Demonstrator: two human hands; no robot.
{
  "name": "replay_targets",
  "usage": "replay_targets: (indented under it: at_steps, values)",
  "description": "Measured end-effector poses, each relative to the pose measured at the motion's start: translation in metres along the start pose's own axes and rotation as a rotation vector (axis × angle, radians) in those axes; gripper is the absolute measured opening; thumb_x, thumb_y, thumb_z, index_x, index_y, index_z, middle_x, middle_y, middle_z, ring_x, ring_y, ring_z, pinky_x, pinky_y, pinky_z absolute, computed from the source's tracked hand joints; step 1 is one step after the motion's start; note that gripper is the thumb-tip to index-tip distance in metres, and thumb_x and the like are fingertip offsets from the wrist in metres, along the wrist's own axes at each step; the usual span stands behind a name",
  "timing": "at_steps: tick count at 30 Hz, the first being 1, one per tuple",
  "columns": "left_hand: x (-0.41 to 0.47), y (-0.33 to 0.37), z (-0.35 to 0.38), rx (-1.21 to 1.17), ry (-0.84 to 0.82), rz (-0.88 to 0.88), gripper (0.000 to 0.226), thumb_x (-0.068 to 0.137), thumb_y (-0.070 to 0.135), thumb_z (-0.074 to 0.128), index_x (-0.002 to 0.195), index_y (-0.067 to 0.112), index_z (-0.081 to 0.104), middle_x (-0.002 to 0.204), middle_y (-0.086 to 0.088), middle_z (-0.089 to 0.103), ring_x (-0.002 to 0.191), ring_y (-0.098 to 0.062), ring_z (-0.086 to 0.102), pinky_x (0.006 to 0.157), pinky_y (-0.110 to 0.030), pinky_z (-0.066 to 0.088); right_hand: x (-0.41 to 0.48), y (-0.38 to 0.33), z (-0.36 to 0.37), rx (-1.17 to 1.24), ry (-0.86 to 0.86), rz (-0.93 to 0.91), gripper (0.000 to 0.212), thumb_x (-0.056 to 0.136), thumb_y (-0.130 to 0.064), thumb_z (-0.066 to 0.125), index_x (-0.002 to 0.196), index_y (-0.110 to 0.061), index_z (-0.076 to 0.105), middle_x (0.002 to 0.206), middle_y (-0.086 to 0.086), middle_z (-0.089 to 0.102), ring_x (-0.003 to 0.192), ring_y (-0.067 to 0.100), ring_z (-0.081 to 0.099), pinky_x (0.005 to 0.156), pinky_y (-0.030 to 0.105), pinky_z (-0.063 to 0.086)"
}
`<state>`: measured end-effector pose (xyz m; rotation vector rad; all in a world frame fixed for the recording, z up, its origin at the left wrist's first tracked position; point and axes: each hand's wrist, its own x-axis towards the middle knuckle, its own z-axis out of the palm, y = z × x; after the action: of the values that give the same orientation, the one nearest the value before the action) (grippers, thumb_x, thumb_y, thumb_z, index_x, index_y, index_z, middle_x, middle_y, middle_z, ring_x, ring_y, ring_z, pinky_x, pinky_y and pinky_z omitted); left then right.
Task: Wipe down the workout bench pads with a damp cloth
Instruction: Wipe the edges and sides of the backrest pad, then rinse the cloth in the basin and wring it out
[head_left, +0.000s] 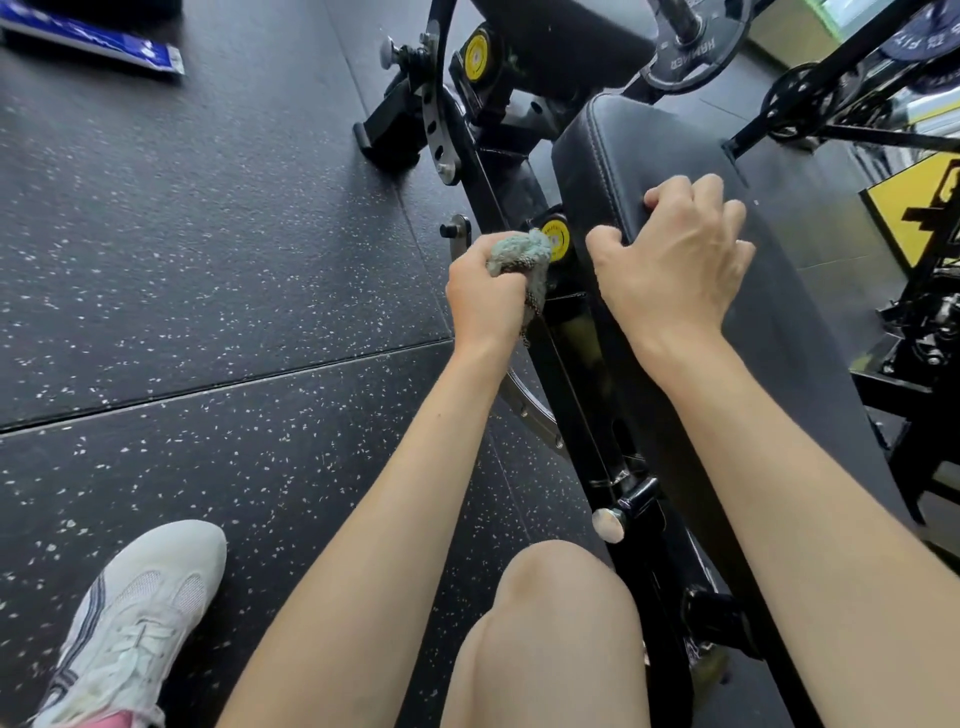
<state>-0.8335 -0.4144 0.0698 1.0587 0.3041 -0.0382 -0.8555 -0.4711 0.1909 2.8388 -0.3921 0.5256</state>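
A person crouched beside a workout bench grips a balled, pale green cloth (519, 252) in the left hand (483, 296), fingers curled tightly round it. The cloth is just left of the right hand (675, 260), at the black frame (571, 332) beside a yellow sticker (557, 240). The right hand braces on the bench pad (613, 150), thumb hooked over its near edge and fingers curled on top. The cloth looks soft, light and limp, so a bunched fistful suits it. The pad, under and beyond the right hand, appears to be firm, smooth vinyl, probably slick once damp and best wiped with flat pressure.
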Motion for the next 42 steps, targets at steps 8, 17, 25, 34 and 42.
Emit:
replay_targets:
  at_steps: [8, 17, 25, 34, 42]
  values:
    - [0.017, 0.024, 0.016, -0.203, 0.147, -0.047, 0.039, 0.077, -0.007, 0.056, 0.106, 0.019, 0.054, 0.102, -0.007, 0.063, 0.092, -0.017, 0.061, 0.084, -0.034, 0.053, -0.006, 0.003, 0.011, 0.052, 0.028, 0.001, 0.032, 0.091, -0.036, 0.053, 0.112, -0.012, 0.052, 0.118, 0.006, 0.048, 0.11, 0.028, 0.043, 0.083, 0.042, 0.039]
    - [0.012, 0.073, 0.039, -0.19, 0.208, -0.293, 0.022, 0.083, 0.006, 0.058, 0.102, 0.016, 0.057, 0.097, -0.009, 0.063, 0.082, -0.018, 0.061, 0.071, -0.033, 0.053, -0.003, 0.016, 0.011, 0.124, 0.029, -0.04, 0.022, 0.085, -0.031, 0.051, 0.086, -0.009, 0.058, 0.084, 0.007, 0.054, 0.074, 0.027, 0.048, 0.061, 0.039, 0.041]
    - [0.037, 0.109, 0.029, -0.233, 0.183, -0.495, 0.016, 0.087, 0.01, 0.047, 0.091, 0.009, 0.063, 0.078, -0.006, 0.063, 0.062, -0.015, 0.055, 0.056, -0.03, 0.044, 0.004, 0.021, 0.014, 0.161, -0.008, -0.031, 0.022, 0.083, -0.028, 0.056, 0.093, -0.009, 0.061, 0.087, 0.008, 0.053, 0.073, 0.026, 0.045, 0.067, 0.04, 0.04]
    - [0.038, 0.185, 0.022, -0.092, 0.144, -0.6, 0.029, 0.092, 0.016, 0.04, 0.107, 0.01, 0.063, 0.091, -0.005, 0.069, 0.066, -0.013, 0.058, 0.06, -0.027, 0.045, 0.009, 0.015, 0.001, 0.097, -0.201, -0.003, 0.022, 0.089, -0.026, 0.054, 0.102, -0.01, 0.062, 0.09, 0.007, 0.055, 0.074, 0.025, 0.045, 0.069, 0.04, 0.041]
    - [0.038, 0.254, 0.021, -0.219, 0.262, -0.586, 0.032, 0.096, 0.01, 0.032, 0.101, 0.008, 0.064, 0.087, -0.003, 0.073, 0.083, -0.018, 0.065, 0.069, -0.032, 0.051, 0.045, -0.017, -0.066, 0.135, -0.96, 0.265, 0.063, 0.089, -0.015, 0.053, 0.146, -0.012, 0.027, 0.141, 0.008, 0.034, 0.119, 0.028, 0.041, 0.093, 0.038, 0.042]
